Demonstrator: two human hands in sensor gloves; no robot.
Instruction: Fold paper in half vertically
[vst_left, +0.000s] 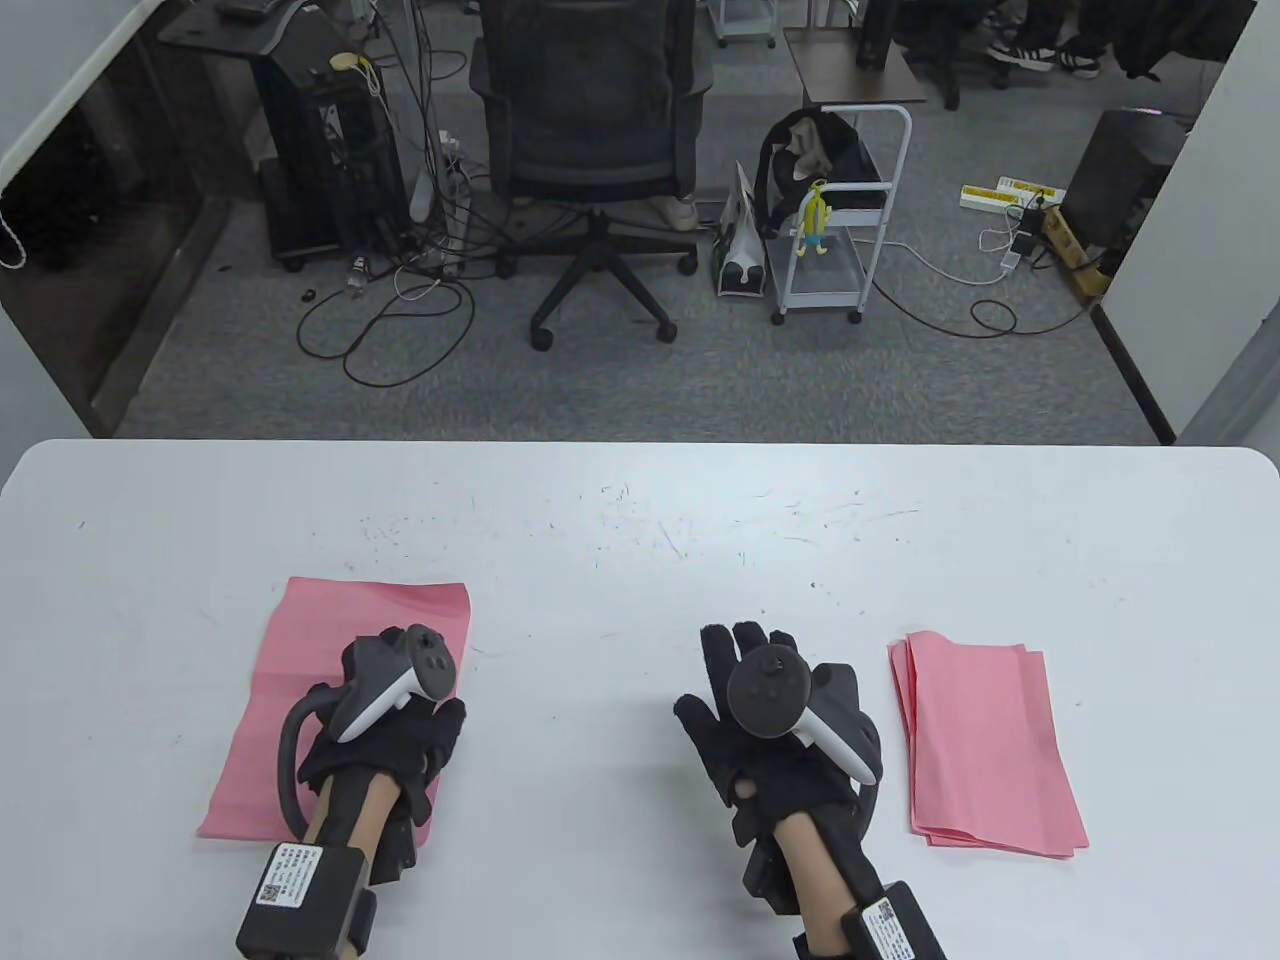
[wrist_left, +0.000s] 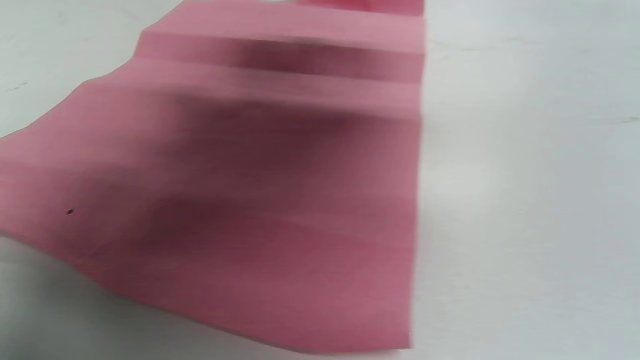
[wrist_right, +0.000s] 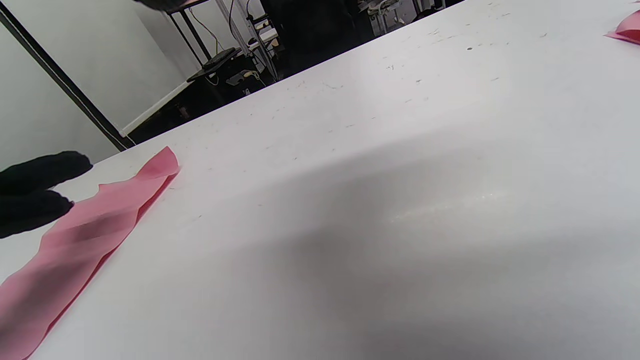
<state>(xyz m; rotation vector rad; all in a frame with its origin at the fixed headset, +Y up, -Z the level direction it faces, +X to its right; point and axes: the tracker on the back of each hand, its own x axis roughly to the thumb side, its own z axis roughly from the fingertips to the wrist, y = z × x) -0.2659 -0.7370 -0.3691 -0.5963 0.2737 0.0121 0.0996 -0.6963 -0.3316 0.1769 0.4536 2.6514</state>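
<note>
A pink paper sheet (vst_left: 320, 650) with several cross creases lies unfolded on the white table (vst_left: 640, 520) at the left. My left hand (vst_left: 425, 735) is over its right half; the tracker hides the fingers. The left wrist view shows only the creased sheet (wrist_left: 280, 200) under a shadow, with no fingers on it. In the right wrist view, two black gloved fingers (wrist_right: 35, 190) reach out just above the sheet (wrist_right: 90, 230), gripping nothing. My right hand (vst_left: 740, 665) is spread, palm down and empty, over bare table right of the sheet.
A stack of folded pink papers (vst_left: 985, 745) lies at the right, near my right hand; its corner shows in the right wrist view (wrist_right: 625, 30). The table's far edge (vst_left: 640, 445) faces an office chair (vst_left: 595, 150) and a white cart (vst_left: 840, 210).
</note>
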